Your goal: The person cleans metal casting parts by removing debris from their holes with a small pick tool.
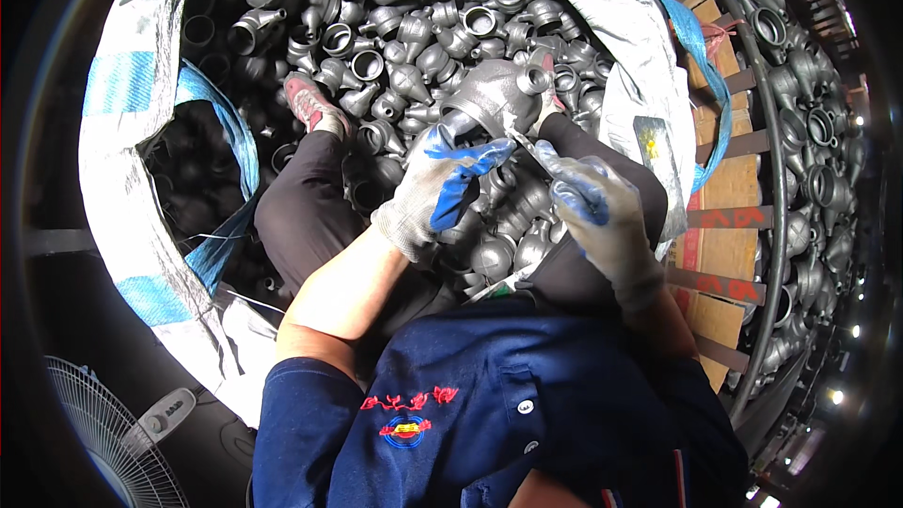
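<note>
My left hand [435,186], in a grey glove with blue-coated fingers, is closed on the near end of a grey metal casting [487,96]. The casting is bulbous and hollow, with a round-mouthed neck at its far right side. A similar glove covers my right hand [600,212]. Its fingers grip a thin, light-coloured hand tool [530,152], whose tip points at the casting's near edge beside my left fingertips. Whether the tip touches the metal, I cannot tell. Many like castings [414,42] lie heaped around and under my legs.
A big white woven bulk bag [127,179] with blue straps [230,132] surrounds the heap. On the right, a metal-framed bin [777,169] holds more castings, with cardboard [729,254] along its near side. A fan [113,423] stands at lower left. My shoes rest among the castings.
</note>
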Demonstrator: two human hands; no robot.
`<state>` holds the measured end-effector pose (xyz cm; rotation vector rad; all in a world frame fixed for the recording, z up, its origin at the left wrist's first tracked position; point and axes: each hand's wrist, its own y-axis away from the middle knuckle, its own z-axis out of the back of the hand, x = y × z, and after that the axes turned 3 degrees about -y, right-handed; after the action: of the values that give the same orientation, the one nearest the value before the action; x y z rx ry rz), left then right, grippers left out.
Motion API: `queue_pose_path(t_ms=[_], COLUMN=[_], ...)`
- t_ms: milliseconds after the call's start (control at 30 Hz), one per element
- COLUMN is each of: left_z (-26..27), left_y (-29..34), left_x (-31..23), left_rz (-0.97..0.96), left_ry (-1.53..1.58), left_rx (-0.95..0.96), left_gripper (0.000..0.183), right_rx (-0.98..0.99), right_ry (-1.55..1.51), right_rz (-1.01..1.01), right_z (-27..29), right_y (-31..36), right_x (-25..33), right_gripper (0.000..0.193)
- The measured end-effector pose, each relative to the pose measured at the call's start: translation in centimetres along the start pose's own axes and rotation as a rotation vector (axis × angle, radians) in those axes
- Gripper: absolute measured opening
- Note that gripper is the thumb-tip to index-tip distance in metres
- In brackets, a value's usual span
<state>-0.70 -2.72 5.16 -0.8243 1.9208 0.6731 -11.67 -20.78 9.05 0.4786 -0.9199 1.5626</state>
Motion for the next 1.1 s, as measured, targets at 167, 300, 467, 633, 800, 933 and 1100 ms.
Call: queue_pose_path(t_ms=[167,300,467,633,800,933,1100], left_z=[-0.3,-0.2,0.4,0.6,0.3,0.3,0.1], left_y=[-0.4,0.1,0.2,-0.2,-0.1,-0.2,-0.1], left_x=[-0.3,-0.6,-0.1,0.5,0.8,0.8,0.4], left_rz=[0.300,0.163,0.077,0.069,0.029,0.048,-0.057], left_ry=[0.411,0.097,-0.037,0.096,-0.034,-0.052,-0.141], left_rx=[-0.096,0.007,0.050,0.049,0.055,0.021,0.013], left_gripper=[0.034,0.033,0.036,0.039,0.041,0.040,0.036], right_rx=[0.076,0.133,0.173,0.072,-0.025,-0.007,0.070], right_ry=[-0.507,-0.823,-0.957,-0.524,-0.136,-0.149,0.004], right_rz=[-0.519,-0.707,-0.738,-0.602,-0.174,-0.120,0.019], right_z=[1.7,2.2,2.1,2.8,1.6,0.7,1.1], right_y=[-0.2,-0.7,-0.7,0.1,0.2,0.0,-0.4], right_x=[0.4,0.5,-0.2,-0.1,0.0,-0.3,-0.8], right_gripper=[0.033,0.035,0.035,0.034,0.036,0.039,0.041])
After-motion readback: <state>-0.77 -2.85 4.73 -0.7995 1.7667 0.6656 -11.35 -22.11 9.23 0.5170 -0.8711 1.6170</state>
